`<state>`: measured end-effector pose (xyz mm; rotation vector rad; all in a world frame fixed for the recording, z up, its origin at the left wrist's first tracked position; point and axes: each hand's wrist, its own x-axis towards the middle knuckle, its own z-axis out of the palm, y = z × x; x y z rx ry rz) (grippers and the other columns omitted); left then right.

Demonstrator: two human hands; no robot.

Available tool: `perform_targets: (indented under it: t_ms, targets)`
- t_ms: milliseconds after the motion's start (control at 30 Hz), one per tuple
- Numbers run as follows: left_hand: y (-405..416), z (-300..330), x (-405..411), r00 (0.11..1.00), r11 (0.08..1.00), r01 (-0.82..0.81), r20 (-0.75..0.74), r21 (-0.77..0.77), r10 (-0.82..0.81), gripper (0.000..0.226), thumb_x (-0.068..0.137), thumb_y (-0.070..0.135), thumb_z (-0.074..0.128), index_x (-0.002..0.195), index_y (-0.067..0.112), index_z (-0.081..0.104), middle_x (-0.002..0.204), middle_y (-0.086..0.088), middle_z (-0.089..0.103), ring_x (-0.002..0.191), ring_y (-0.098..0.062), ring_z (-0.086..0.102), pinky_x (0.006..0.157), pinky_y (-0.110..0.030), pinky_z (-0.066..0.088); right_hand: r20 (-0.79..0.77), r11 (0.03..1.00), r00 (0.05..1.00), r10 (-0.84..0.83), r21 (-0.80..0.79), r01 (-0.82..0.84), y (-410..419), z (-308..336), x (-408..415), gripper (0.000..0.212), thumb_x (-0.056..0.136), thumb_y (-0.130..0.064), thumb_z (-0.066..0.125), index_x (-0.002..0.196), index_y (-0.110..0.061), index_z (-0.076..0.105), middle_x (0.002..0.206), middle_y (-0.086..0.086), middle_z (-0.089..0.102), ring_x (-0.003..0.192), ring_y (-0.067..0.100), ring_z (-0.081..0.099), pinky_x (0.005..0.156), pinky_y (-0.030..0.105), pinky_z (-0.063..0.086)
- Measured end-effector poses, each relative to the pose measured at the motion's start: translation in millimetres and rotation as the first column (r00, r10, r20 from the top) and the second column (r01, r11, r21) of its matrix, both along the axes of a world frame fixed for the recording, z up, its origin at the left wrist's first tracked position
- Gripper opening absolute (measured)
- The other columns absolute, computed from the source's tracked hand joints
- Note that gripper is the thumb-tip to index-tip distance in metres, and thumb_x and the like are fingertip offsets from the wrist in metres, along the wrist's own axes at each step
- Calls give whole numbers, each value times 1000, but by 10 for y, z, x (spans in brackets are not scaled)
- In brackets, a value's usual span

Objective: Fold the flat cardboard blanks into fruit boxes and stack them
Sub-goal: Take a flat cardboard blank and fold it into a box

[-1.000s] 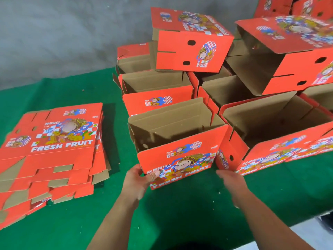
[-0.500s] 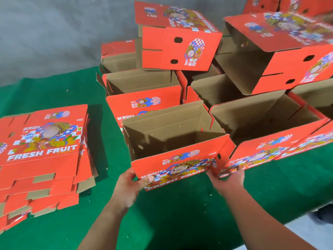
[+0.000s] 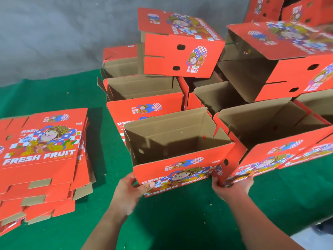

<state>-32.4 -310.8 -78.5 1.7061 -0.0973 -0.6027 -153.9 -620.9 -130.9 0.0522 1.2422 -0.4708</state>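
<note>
A folded red fruit box (image 3: pixel 177 170) stands open-topped on the green table in front of me, its brown inside showing. My left hand (image 3: pixel 131 192) grips its lower left front corner, thumb on the printed face. My right hand (image 3: pixel 232 186) holds its lower right corner, under the side flap. A pile of flat red "FRESH FRUIT" blanks (image 3: pixel 41 159) lies to the left. Behind and to the right stand several folded boxes (image 3: pixel 144 105), some stacked tilted on top (image 3: pixel 182 49).
The green cloth table (image 3: pixel 171 222) runs to a front edge at the lower right. A grey wall (image 3: pixel 54 33) rises behind. An open box (image 3: pixel 266 130) touches the held box's right side. Bare cloth lies between the blanks and the boxes.
My right hand has come in and closed on the box's lower right corner. The box has shifted slightly nearer the neighbouring box, and the view has moved closer.
</note>
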Motion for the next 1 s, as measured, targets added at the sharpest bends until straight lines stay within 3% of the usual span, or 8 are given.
perform_targets:
  t_ms: [167,333,467,700,767,833,933,1000]
  targets:
    - [56,-81,-8,1000,999,16,-4,36,-15,33,81,4,84,109,18,74,102,-1,80,95,-22,75,95,-43,58,-160,995,986,43,95,-28,-31,-15,-16,46,81,-59,50,99,-24,73,101,-1,76,94,31,67,70,43,58]
    - [109,-110,-14,998,998,59,-20,36,-59,35,81,2,82,112,14,73,103,-1,80,100,-22,75,95,-36,58,-246,995,969,8,103,17,35,1,-21,39,84,-53,47,93,-27,74,95,-4,75,89,28,68,61,39,59]
    - [232,-116,-23,997,996,81,-18,-25,-81,42,74,6,81,114,3,70,104,-5,79,96,-15,76,84,-21,58,-294,999,956,-12,36,24,102,-28,-36,35,83,-49,44,89,-27,71,98,-11,74,93,19,66,71,32,54]
    - [415,-109,23,986,986,164,-34,-22,-164,27,69,12,84,95,10,82,99,-12,79,91,-18,75,87,-27,59,-149,996,988,30,-84,-43,158,14,-26,29,97,-37,40,105,-26,67,117,-3,69,107,24,65,97,36,51]
    - [422,-100,13,980,980,199,-19,5,-199,25,70,14,85,95,11,82,95,-12,80,88,-16,74,86,-28,58,-202,976,979,37,-203,-78,176,48,-43,33,104,-31,37,114,-22,68,119,2,71,111,28,66,87,39,57]
    - [365,-136,-8,986,986,166,-21,-20,-166,32,71,8,83,101,1,76,100,-14,79,93,-21,74,88,-29,58,-153,984,988,-31,-179,3,151,1,-87,38,103,-39,35,100,-22,69,104,-2,73,96,24,67,69,34,52]
    - [194,-157,-56,991,991,132,2,-37,-132,35,76,-5,79,110,-2,69,104,-13,79,97,-20,73,89,-28,58,-67,976,995,-76,-208,60,26,-14,-112,54,102,-57,30,121,-26,70,114,-1,72,106,26,65,95,44,51]
    - [62,-154,-92,988,989,148,50,-12,-147,33,79,-7,79,109,4,71,103,-9,79,96,-16,74,87,-24,57,-66,971,994,-83,-230,65,-96,-18,-91,53,103,-55,33,133,-26,65,127,0,69,117,27,63,109,50,45]
